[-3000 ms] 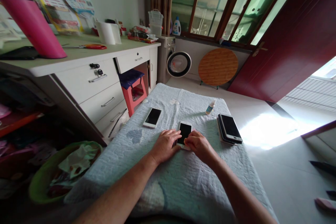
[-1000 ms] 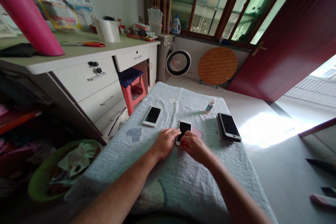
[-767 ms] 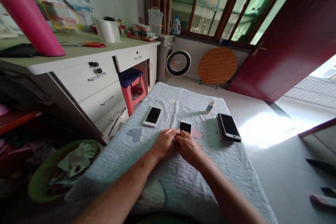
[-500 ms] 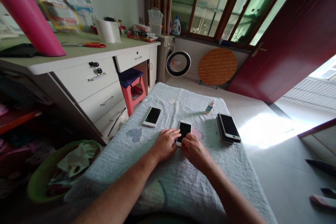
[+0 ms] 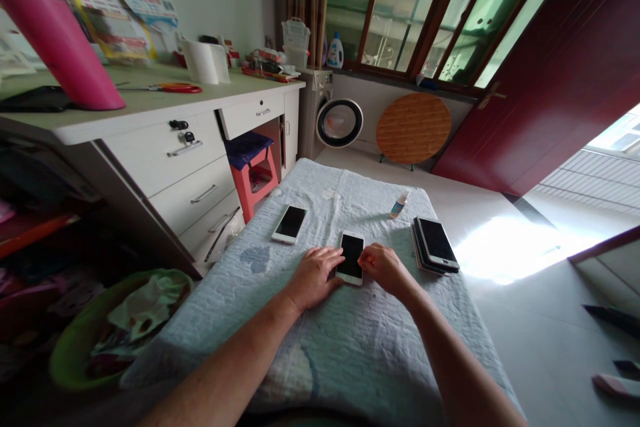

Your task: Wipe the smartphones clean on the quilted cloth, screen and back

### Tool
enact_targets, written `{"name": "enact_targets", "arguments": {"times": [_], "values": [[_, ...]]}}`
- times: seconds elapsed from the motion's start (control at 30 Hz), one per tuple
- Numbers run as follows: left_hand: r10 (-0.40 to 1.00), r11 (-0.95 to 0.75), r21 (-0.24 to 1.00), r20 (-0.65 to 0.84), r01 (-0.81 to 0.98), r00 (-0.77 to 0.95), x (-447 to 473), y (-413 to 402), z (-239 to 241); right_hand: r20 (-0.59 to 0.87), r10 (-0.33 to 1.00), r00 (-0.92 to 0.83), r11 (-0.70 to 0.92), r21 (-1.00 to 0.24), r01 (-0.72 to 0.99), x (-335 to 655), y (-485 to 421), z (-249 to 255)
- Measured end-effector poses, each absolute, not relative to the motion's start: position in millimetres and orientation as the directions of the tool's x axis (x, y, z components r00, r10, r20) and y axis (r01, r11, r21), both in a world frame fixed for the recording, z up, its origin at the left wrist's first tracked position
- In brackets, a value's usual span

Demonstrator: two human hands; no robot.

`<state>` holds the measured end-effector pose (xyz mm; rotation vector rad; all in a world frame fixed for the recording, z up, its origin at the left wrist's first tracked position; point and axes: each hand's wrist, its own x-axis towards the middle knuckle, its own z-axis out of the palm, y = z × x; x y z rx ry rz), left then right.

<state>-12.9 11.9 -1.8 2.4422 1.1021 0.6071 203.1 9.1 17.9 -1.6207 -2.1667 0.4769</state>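
In the head view, a slim white smartphone with a black glass screen (image 5: 351, 255) is seen at the centre of the frame, laid face up on a pale blue quilted fabric cover (image 5: 360, 353). Its left edge is overlapped by the left hand (image 5: 314, 275), which is laid palm down and mostly flat, fingers extended and slightly apart; the phone appears to be steadied by it rather than grasped. At the screen's right edge, the right hand (image 5: 385, 269) is held with its fingers curled inward and the fingertips gathered; how tightly they are closed, and whether anything small is pinched between them, cannot be told.

The step in hand is judged to be close work on the screen surface, possibly rubbing or wiping. For the next move, the phone would need to be kept still by the left hand, with light, even contact made by the right fingertips and the corners not caught.

Left of centre, a second white smartphone with a dark screen (image 5: 289, 224) is laid untouched. Right of centre, a small clear spray bottle with a blue label (image 5: 399, 206) is stood, and nearer the right, a stack of flat devices topped by a silver-edged black-screened phone (image 5: 437, 241) is seen.
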Motion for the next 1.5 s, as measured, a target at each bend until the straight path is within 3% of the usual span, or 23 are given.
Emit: {"name": "enact_targets", "arguments": {"times": [0.5,0.83,1.13,1.33,1.5], "values": [[0.788,-0.586,0.545,0.210,0.599,0.579,-11,12,0,0.216,0.973,-0.083,0.153,-0.333,0.931,202,80,4],[0.795,-0.579,0.606,0.272,0.545,0.542,-11,10,-3,0.245,0.940,-0.237,0.311,-0.328,0.892,169,81,0],[0.833,-0.543,0.662,0.346,0.516,0.432,-11,10,-14,0.180,0.909,-0.376,0.417,-0.387,0.822,160,32,19],[0.802,-0.583,0.605,0.324,0.542,0.502,-14,14,-16,0.188,0.855,-0.483,0.511,-0.468,0.721,163,-4,20],[0.805,-0.570,0.573,0.246,0.589,0.540,-13,13,-8,0.159,0.869,-0.469,0.474,-0.545,0.692,172,-18,22]]}}
